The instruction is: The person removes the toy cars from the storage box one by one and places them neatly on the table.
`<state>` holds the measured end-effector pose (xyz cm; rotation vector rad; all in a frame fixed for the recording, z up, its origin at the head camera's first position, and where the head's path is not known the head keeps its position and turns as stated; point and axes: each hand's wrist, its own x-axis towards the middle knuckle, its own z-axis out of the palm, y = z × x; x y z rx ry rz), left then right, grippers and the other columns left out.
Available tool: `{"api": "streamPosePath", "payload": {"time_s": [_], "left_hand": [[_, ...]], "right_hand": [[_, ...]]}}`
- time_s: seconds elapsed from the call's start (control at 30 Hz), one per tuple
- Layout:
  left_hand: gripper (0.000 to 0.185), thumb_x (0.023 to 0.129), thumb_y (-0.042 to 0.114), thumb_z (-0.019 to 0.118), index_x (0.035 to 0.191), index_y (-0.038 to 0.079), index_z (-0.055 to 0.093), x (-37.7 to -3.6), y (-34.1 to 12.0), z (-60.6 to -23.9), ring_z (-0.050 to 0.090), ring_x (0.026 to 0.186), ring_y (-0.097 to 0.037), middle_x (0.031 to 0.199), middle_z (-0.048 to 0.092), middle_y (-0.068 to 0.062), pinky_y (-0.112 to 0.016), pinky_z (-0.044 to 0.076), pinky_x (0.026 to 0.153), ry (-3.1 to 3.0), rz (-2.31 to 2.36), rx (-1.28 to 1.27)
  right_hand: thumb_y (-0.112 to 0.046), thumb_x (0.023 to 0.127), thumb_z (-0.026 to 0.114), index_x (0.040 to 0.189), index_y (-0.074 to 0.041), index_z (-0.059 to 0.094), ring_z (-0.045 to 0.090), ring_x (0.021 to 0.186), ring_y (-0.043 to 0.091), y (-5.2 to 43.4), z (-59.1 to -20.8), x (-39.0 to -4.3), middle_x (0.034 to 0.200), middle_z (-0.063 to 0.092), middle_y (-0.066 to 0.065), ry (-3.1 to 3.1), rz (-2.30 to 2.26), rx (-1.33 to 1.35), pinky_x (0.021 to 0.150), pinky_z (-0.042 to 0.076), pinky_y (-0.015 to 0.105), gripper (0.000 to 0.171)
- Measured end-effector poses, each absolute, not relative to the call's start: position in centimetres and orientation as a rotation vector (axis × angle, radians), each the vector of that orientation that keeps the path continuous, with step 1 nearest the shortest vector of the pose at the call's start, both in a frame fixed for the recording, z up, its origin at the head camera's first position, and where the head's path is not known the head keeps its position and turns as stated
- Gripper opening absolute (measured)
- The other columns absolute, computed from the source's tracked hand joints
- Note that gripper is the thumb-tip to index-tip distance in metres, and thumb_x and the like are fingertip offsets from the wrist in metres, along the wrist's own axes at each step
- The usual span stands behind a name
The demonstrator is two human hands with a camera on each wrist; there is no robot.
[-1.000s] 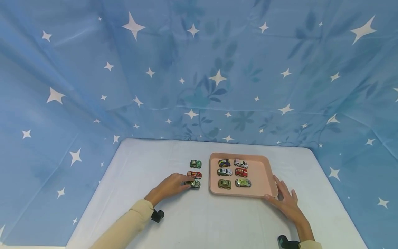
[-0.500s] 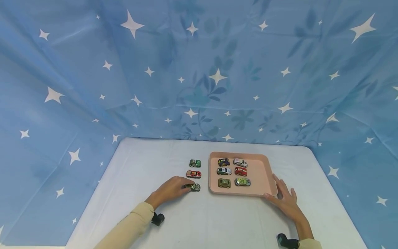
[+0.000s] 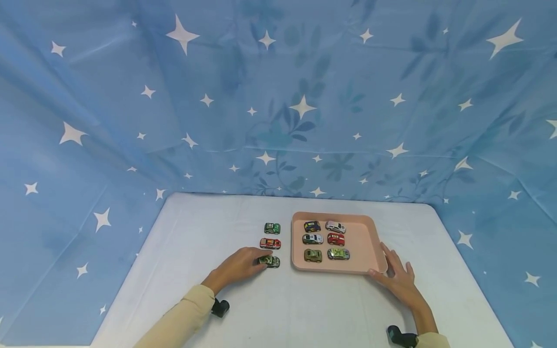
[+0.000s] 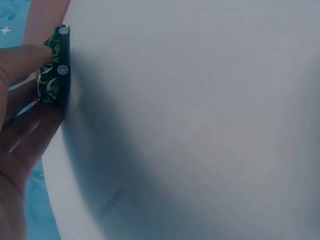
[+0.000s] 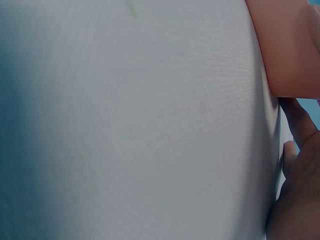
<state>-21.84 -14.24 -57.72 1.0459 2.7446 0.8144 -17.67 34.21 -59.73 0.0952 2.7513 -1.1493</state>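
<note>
My left hand [image 3: 241, 263] pinches a dark green camouflage toy car [image 3: 271, 262] between thumb and fingers at the white tabletop. In the left wrist view the thumb presses the side of this toy car [image 4: 54, 67], and its wheels show. Just beyond it stands a red toy car [image 3: 271, 243], with a green toy car [image 3: 272, 228] farther back in the same column. My right hand [image 3: 402, 285] touches the front right corner of a pink tray [image 3: 363, 246], its fingers spread and fairly straight. In the right wrist view, fingers lie by the tray's corner [image 5: 292, 60].
Inside the tray, several toy cars stand in two columns at its left, among them a white one [image 3: 335, 226], a red one [image 3: 336, 239] and an olive one [image 3: 313, 255]. A blue star-patterned cloth [image 3: 235, 121] rises behind the white table [image 3: 209, 217].
My left hand has drawn the dark green toy car slightly toward me, widening its gap from the red car. The right hand stays at the tray corner.
</note>
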Motion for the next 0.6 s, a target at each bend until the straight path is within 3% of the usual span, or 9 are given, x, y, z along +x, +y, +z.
{"api": "streamPosePath", "payload": {"time_s": [0.23,0.6], "left_hand": [[0.039,0.098,0.020,0.080,0.133,0.003,0.075,-21.9,-14.2,-57.0,0.074,0.106,-0.022,0.117,0.078,-0.009,-0.043,0.059,0.094,2.870,0.932,1.132],[0.061,0.105,0.030,0.073,0.160,0.012,0.053,-23.9,-11.9,-55.1,0.056,0.141,-0.027,0.154,0.059,-0.008,-0.048,0.047,0.113,2.822,1.182,1.127]], "right_hand": [[-0.052,0.093,0.075,0.172,-0.007,0.016,-0.001,0.158,0.055,34.3,-59.6,-17.7,0.172,0.012,0.033,2.768,-1.149,0.077,0.118,-0.022,0.068,0.108],[-0.053,0.092,0.075,0.171,-0.006,0.018,0.000,0.158,0.056,34.3,-59.9,-17.7,0.172,0.013,0.034,2.759,-1.158,0.083,0.118,-0.021,0.069,0.108]]}}
